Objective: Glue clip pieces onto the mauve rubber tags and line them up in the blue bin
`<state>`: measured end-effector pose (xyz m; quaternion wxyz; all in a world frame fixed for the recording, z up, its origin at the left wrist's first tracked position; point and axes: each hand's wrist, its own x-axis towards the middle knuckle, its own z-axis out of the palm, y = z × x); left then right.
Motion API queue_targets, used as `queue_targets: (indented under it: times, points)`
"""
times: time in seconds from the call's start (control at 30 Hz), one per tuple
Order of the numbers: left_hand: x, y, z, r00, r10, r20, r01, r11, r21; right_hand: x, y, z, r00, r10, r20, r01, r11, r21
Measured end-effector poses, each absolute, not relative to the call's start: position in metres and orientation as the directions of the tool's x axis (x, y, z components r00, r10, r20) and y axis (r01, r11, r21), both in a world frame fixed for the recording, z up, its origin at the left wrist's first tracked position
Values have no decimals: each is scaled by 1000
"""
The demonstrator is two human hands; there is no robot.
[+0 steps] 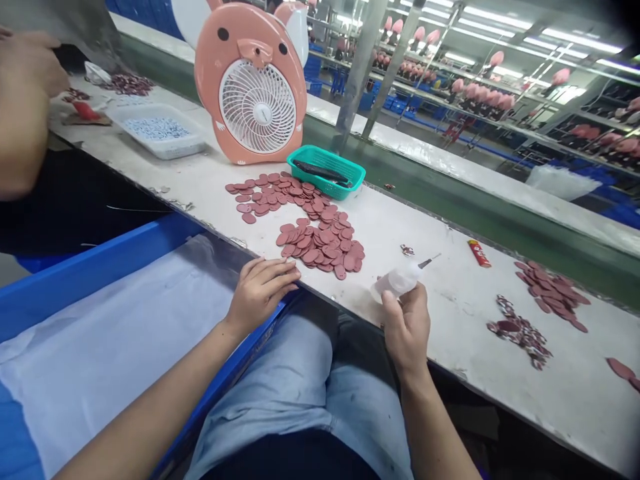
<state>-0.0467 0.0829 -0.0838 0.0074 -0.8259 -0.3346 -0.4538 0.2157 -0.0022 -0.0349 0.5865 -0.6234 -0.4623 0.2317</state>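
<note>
My right hand is closed around a small translucent white squeeze bottle. The bottle lies tilted over the table, its thin dark nozzle pointing away to the right. At the table's front edge rests my left hand, palm down, fingers stretched out and side by side, with nothing visible in it. Just beyond those fingertips is a heap of flat, oval, reddish-brown pieces, some showing small holes. A small scrap cluster lies beyond the bottle.
A pink animal-shaped fan and a green basket holding a dark object stand at the back. To the right lie a red-yellow tube, more ovals and small pieces. A lined blue bin sits left; a co-worker's arm reaches in.
</note>
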Motion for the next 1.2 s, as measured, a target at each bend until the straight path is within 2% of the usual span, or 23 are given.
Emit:
queue_targets:
  times: [0.13, 0.23, 0.37, 0.4, 0.43, 0.47, 0.5, 0.57, 0.6, 0.67, 0.8, 0.93, 1.1, 1.2]
  points:
    - [-39, 63, -82, 304, 427, 851, 506, -830, 235, 184, -22, -39, 363, 929, 67, -20, 80, -997]
    - [-27, 34, -68, 297, 343, 891, 474, -863, 174, 158, -33, -40, 207, 971, -115, -202, -73, -977]
    - [-14, 3, -48, 369, 212, 905, 354, -932, 74, 146, -46, -38, 65, 949, -307, -369, -263, -891]
    - [-12, -2, -46, 354, 226, 908, 302, -946, 118, 148, -48, -37, 38, 933, -358, -415, -311, -855]
    - [-11, -5, -46, 314, 287, 905, 249, -945, 213, 151, -50, -35, 15, 917, -399, -455, -349, -819]
    - [-10, -8, -46, 262, 376, 889, 211, -921, 327, 153, -52, -34, -2, 905, -426, -480, -375, -793]
    - [-9, -12, -47, 205, 517, 831, 149, -856, 496, 156, -54, -32, -6, 900, -435, -490, -382, -783]
    - [-6, -18, -50, 160, 813, 560, -39, -562, 827, 159, -57, -28, 9, 906, -424, -471, -370, -801]
    - [-5, -21, -51, 190, 897, 400, -131, -381, 915, 159, -58, -26, 22, 905, -426, -458, -369, -809]
    - [-2, -26, -54, 298, 942, 153, -271, -70, 960, 156, -61, -21, 46, 888, -458, -433, -396, -810]
    - [-1, -33, -56, 376, 926, -20, -402, 183, 897, 146, -61, -13, 55, 863, -502, -368, -450, -814]
    - [-2, -39, -56, 396, 904, -162, -566, 379, 732, 146, -60, -15, 50, 910, -412, -237, -390, -890]
    - [-10, -44, -56, 362, 879, -309, -698, 476, 535, 173, -63, -18, 142, 930, -339, -134, -321, -938]
    - [-15, -44, -52, 379, 865, -329, -735, 498, 460, 191, -65, -16, 218, 947, -235, -175, -199, -964]
